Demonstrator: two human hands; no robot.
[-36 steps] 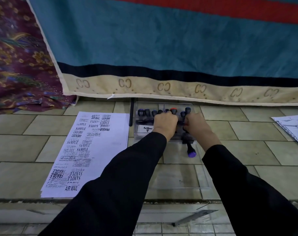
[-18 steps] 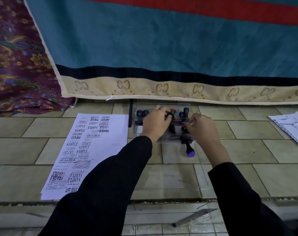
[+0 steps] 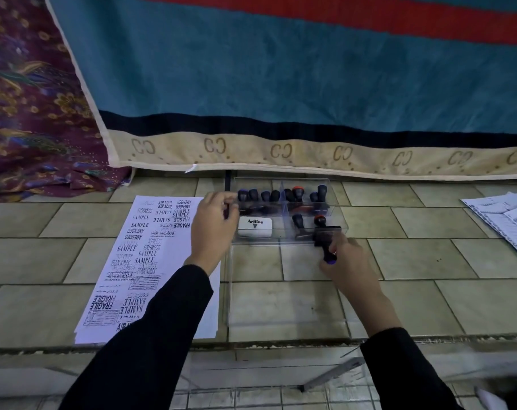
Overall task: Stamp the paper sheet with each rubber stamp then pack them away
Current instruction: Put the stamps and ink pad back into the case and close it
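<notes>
white paper sheet covered in black stamp marks (image 3: pixel 150 261) flat on tiled floor (image 3: pixel 428 261), left of clear plastic compartment box (image 3: pixel 334 190). box just before hem of teal striped blanket (image 3: pixel 280 84). row of black-handled rubber stamps (image 3: pixel 283 195) along box's far side. white ink pad labelled artline (image 3: pixel 254 227) in near-left compartment. left hand (image 3: pixel 211 229) at box's left edge, over sheet's right edge. right hand (image 3: pixel 344 261) at box's near-right corner, on black stamp with purple cap (image 3: pixel 328 247). clear lid (image 3: pixel 286 291) on floor before box. printed papers (image 3: pixel 499 214) far right. patterned maroon cloth (image 3: pixel 29 113) far left, behind sheet.

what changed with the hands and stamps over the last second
The left hand slid off the middle of the clear box to its left edge. The right hand drew back toward the person, gripping the purple-tipped stamp at the box's front edge. The stamped sheet and ink pad stayed put.
</notes>
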